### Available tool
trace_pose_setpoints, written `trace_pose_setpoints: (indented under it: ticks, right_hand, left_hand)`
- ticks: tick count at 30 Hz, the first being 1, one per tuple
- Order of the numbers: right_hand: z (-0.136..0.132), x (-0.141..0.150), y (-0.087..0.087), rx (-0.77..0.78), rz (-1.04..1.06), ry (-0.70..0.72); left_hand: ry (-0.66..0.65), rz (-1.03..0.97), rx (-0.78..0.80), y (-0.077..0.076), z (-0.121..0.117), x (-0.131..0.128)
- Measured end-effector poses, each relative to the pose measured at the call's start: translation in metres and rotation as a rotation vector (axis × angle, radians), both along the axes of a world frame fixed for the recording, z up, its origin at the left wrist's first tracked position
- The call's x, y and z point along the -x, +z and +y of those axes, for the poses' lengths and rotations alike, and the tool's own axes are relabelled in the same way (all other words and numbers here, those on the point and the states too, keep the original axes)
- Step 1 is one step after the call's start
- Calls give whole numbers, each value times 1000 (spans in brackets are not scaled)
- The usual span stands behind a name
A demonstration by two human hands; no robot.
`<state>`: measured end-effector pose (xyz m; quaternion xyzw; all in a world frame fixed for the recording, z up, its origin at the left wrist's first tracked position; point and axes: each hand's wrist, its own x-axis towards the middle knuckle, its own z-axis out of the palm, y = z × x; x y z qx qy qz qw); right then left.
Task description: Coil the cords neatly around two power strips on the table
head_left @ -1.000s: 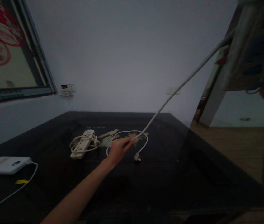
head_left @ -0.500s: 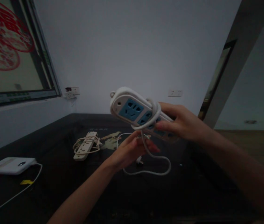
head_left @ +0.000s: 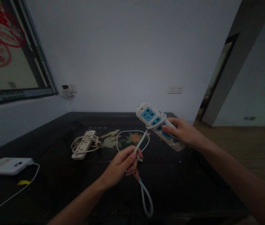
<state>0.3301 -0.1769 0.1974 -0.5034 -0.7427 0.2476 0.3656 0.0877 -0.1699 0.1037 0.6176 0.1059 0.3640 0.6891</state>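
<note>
My right hand is closed around a white power strip with blue sockets, held tilted above the black table. Its white cord is looped once round the strip's body and runs down to my left hand. My left hand is closed on the cord. Below it the cord hangs in a loop over the table's near side. More of the cord lies in a curve on the table behind my hands.
A second, cream power strip wrapped in its own cord lies on the table to the left. A flat white device with a thin cable sits at the far left. Wall outlets are on the back wall; a doorway opens at right.
My right hand has lowered the strip and moved it farther from me. My left hand has slid along the cord and pulled it taut; the slack loop now hangs below it.
</note>
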Motion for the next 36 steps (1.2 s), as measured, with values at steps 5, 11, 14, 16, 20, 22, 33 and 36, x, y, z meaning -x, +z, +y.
trace_pose_setpoints:
  ticks: [5, 11, 14, 16, 20, 22, 33, 36]
  right_hand:
    - [1, -14, -6, -30, -33, -78]
    - [7, -39, -16, -79, -176, -248]
    - [10, -43, -23, -44, -271, -265]
    - [15, -45, -28, -36, -350, -289]
    - [27, -55, -40, -31, -565, -386]
    - [30, -57, -46, 30, -662, -406]
    - [17, -5, -78, 160, -1048, -196]
    - [12, 9, -79, 139, -1126, -130]
  left_hand:
    - [-147, 136, 190, -7, 2, 10]
    - [-3, 329, 230, -11, 4, 17]
    - [133, 608, -139, 1, 2, 22]
    - [241, 834, -458, 11, 0, 26]
    - [485, 1177, -993, 26, -7, 34]
    - [564, 1137, -1232, 30, -11, 35]
    - [543, 769, -1760, 67, 4, 15]
    - [458, 794, -1684, 75, 13, 11]
